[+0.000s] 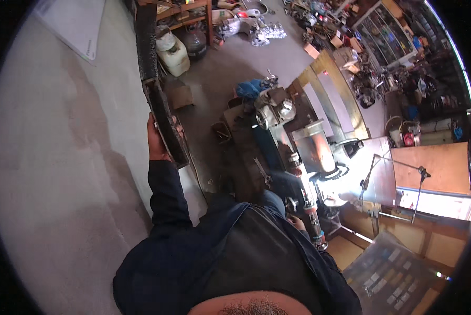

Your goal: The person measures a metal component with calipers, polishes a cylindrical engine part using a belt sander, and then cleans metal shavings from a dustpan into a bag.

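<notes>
My left hand (156, 135) is wrapped around the lower part of a long, black, grimy channel-shaped piece (170, 131) beside the pale wall at the left. My right hand (297, 223) is low in the centre, partly hidden by my dark jacket, with fingers curled beside the machine's round column (312, 220); what they hold is too small to make out. That machine (314, 152), a metal lathe-like unit with cylinders and handwheels, stands just right of my legs, with bright glare on its middle. A blue cloth (250, 88) lies at its far end.
A white jerrycan (175, 60), dark cylinder (194, 44) and wooden shelf (188, 21) stand ahead by the wall (57, 157). Shiny engine castings (259, 31) and piled parts (366, 79) lie farther off. A cardboard-coloured board (429, 165) and jointed metal arm (421, 173) are at the right.
</notes>
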